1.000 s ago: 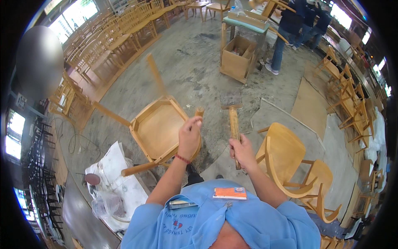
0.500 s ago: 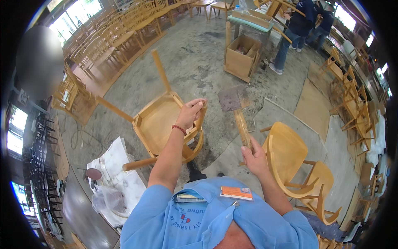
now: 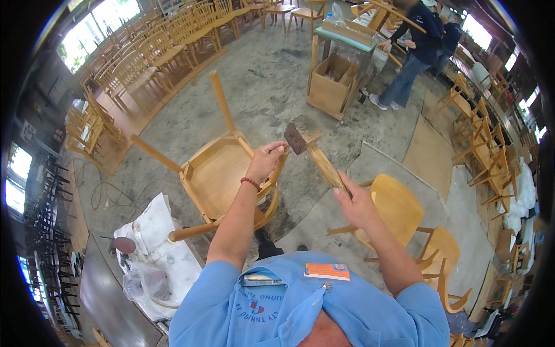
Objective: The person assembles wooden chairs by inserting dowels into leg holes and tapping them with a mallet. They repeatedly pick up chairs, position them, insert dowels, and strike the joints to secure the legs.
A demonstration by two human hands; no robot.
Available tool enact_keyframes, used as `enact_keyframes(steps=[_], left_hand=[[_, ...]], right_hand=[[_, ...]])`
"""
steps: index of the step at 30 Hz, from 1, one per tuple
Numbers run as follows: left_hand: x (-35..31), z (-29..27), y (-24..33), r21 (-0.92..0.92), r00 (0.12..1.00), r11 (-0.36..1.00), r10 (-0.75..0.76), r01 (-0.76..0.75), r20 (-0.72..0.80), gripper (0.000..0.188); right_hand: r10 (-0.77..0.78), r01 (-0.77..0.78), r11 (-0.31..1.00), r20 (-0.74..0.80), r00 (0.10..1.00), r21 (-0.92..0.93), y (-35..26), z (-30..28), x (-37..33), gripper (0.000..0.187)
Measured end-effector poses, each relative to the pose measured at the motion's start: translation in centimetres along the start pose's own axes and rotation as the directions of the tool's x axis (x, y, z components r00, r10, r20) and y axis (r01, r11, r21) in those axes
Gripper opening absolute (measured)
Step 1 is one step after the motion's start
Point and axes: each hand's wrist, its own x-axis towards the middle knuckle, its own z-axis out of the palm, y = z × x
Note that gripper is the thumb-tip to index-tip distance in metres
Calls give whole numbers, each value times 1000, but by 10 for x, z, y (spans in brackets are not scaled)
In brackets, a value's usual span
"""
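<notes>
A light wooden chair (image 3: 213, 180) is turned over in front of me, with its legs sticking out and the underside of its seat facing up. My left hand (image 3: 267, 163), a red bead bracelet at its wrist, is closed at the end of the chair's right leg; its fingertips pinch something too small to make out. My right hand (image 3: 354, 199) grips the wooden handle of a mallet (image 3: 325, 163). The mallet's dark, blocky head is tilted just right of my left fingertips, close to the leg's end.
Two upright wooden chairs (image 3: 398, 202) stand by my right arm. To the left, a white-covered surface (image 3: 165, 225) bears a plastic bag (image 3: 147, 283). Ahead are a workbench (image 3: 347, 36), a cardboard box (image 3: 330, 81) and a co-worker (image 3: 413, 49). Rows of chairs (image 3: 156, 49) line the far left.
My right hand has swung the mallet left and turned it, bringing its head close to my left hand. The left hand stays at the chair leg. A co-worker has shifted at the bench.
</notes>
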Motion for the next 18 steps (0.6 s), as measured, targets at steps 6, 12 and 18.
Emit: enact_keyframes(steps=[6,12,18], left_hand=[[3,0,4,20,999,1000,-3,2,45,32],[-6,-12,-31,-385,992,922,-15,-33,-123,31],[-30,-19,-84,-732,922,681,-265,-28,-282,15]], right_hand=[[31,-13,986,102,994,-168,-4,-19,21,49],[-246,417,758,-371,895,501,-77,-65,12,42],[-302,310,951,-261,917,-12,45,-9,13,49]])
